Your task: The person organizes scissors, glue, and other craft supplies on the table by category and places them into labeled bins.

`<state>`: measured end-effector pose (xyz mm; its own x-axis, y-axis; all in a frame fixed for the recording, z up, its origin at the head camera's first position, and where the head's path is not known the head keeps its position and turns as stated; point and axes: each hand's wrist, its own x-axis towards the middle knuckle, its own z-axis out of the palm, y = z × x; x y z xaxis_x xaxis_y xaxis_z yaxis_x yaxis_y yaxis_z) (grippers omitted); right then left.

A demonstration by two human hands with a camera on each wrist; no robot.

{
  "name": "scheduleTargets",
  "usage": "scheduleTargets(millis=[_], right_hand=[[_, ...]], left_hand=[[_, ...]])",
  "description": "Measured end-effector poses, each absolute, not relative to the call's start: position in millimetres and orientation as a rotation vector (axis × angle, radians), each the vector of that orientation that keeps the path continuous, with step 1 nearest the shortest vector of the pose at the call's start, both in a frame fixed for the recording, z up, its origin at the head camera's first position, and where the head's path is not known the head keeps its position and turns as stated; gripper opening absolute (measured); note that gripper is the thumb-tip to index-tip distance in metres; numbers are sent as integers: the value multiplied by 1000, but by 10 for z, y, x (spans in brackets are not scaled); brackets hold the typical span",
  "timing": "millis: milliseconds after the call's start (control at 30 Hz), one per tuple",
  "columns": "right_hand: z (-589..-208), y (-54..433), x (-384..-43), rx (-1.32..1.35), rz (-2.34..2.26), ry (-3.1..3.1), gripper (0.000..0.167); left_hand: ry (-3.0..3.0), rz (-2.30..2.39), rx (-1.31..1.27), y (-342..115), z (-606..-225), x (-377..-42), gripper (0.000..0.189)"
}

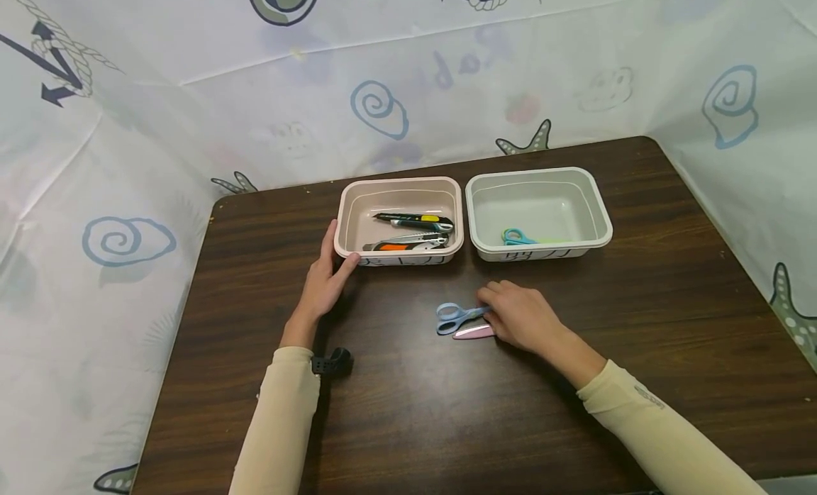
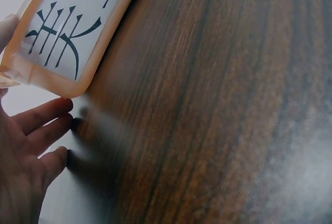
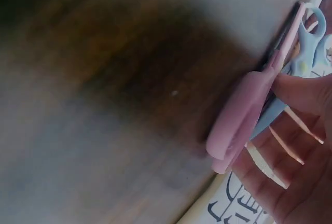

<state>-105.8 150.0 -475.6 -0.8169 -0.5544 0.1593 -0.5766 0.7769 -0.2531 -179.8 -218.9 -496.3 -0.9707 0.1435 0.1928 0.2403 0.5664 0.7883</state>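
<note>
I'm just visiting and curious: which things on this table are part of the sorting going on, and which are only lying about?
In use:
right hand on the blue scissors and pink scissors
left hand touching the pink tray of utility knives
white tray holding scissors

Lying about:
patterned cloth backdrop

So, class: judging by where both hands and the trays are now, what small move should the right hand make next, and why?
Probably close the right hand on the blue scissors and lift them toward the white tray. Its fingers already lie over the blades, beside a pink piece, and that tray already holds scissors. The left hand touches the pink tray of cutters.
</note>
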Motion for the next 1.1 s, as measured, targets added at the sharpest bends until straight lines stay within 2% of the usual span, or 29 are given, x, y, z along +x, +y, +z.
scheduleTargets(millis=[267,533,833,1100], right_hand=[[-4608,1543,-963,982,424,-2854,15],[-4253,1694,-960,993,568,-2680,21],[-3903,2114,-1314,680,589,-2743,23],[-3853,2381,-1705,403,617,-3018,22]], left_hand=[[-2680,-1382,-330,-2196,-4950,-1792,75],[-2676,-1381,-334,-2199,-4964,-1790,74],[-2687,-1379,-324,-2204,-4965,-1791,74],[-2700,-1373,-320,-2192,-4962,-1794,74]])
